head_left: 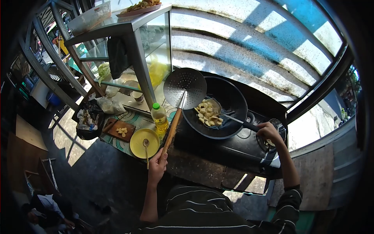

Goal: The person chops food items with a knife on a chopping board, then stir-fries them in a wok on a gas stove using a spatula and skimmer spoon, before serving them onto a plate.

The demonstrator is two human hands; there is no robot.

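My left hand [157, 168] is closed around the wooden handle of a large perforated skimmer [184, 86], its round metal head raised beside and partly over the wok's left rim. My right hand [269, 133] grips a black-handled metal cooking utensil [235, 119] that reaches into the dark wok [233, 91]. Pale sliced food pieces [208, 114] are gathered at the utensil's end, which they partly hide. The wok sits on a black stove [202, 146]. Near my left hand are a yellow plate [137, 145] with a spoon [146, 143] on it and an oil bottle [159, 117] with a green cap.
A cutting board [113, 132] bears pale slices and a knife. Behind stands a glass display case [134, 25] with a plate of food on top. A black plastic bag [87, 132] hangs at the left. Corrugated sheeting [249, 43] rises behind the wok. Another person [50, 206] is at lower left.
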